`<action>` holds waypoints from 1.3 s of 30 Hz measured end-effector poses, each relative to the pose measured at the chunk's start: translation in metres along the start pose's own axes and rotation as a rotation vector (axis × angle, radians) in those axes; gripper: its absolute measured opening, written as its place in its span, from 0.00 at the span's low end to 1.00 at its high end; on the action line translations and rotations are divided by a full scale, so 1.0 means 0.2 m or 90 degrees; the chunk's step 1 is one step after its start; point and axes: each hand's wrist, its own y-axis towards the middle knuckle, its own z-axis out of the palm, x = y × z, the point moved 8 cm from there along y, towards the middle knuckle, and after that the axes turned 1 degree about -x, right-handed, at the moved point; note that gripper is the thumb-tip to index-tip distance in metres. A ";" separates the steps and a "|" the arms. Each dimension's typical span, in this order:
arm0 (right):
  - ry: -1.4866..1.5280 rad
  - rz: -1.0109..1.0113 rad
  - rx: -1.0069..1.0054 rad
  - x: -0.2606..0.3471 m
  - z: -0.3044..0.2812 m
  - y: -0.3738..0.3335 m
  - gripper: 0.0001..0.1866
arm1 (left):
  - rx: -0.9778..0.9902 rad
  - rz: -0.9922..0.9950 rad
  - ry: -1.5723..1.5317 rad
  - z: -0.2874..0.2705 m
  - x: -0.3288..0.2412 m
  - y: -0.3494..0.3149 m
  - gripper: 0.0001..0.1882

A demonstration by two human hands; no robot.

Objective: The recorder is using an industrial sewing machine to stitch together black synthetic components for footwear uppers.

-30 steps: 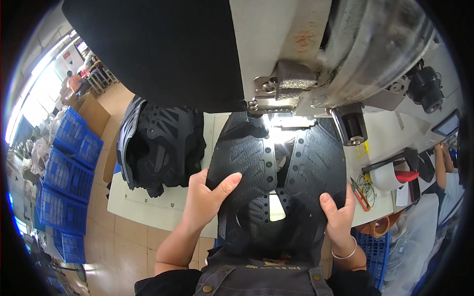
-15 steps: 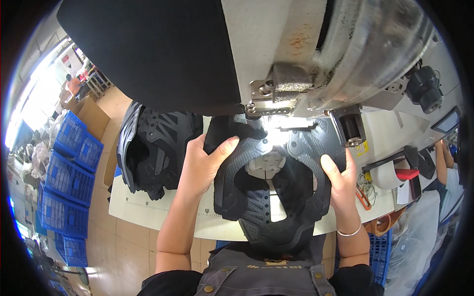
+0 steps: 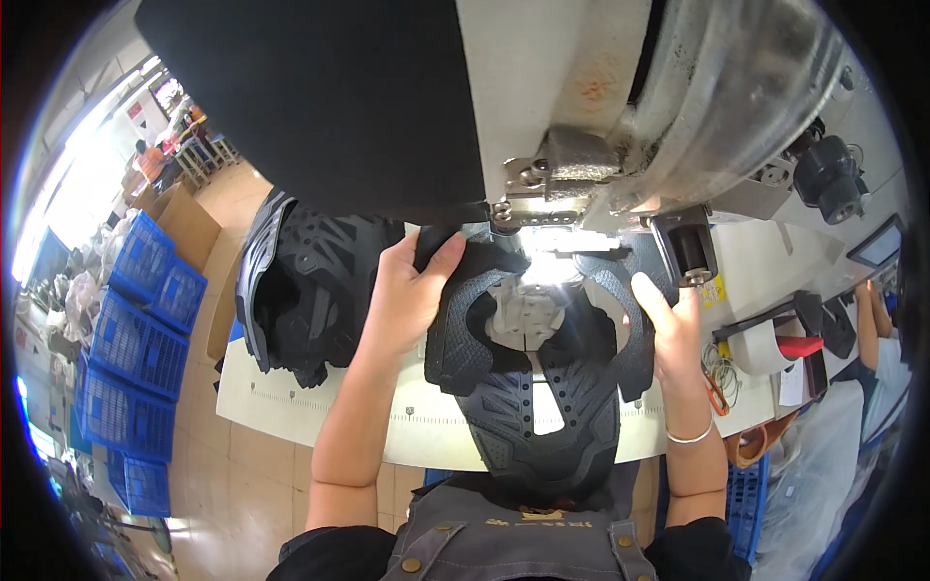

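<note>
A black shoe upper [image 3: 557,447] lies opened out under the head of a sewing machine [image 3: 542,87], its toe part toward me. My left hand [image 3: 412,290] is closed on the upper's left side, thumb on top and fingers underneath. On the opposite side, my right hand [image 3: 673,324] pinches the edge with its thumb uppermost; some of its fingers are hidden. Bright lamp light falls on the material below the machine head, and glare hides the needle area. Left of my left hand sits a stack of similar black shoe uppers [image 3: 315,276].
Orange-handled snips [image 3: 716,389] and wire lie on the right of the pale table [image 3: 291,412]. Blue crates [image 3: 136,334] and a cardboard box [image 3: 184,228] line the left side. Another blue crate [image 3: 744,504] is low at right, near a co-worker's arm [image 3: 867,320].
Both hands have pushed the sides of the shoe upper slightly farther from me, under the machine head. My left fingers have shifted up along its edge. The whole view has tilted a little.
</note>
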 end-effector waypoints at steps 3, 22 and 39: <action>-0.032 0.079 -0.033 -0.08 -0.01 0.17 0.10 | -0.141 0.271 0.239 -0.05 -0.21 0.00 0.09; -0.676 -0.030 0.159 -0.31 -0.16 -0.20 0.30 | -0.538 0.103 0.659 -1.37 -0.30 -0.21 0.27; -0.103 0.179 0.065 -0.34 -0.13 -0.44 0.29 | 0.097 0.229 0.699 0.17 0.29 -0.77 0.29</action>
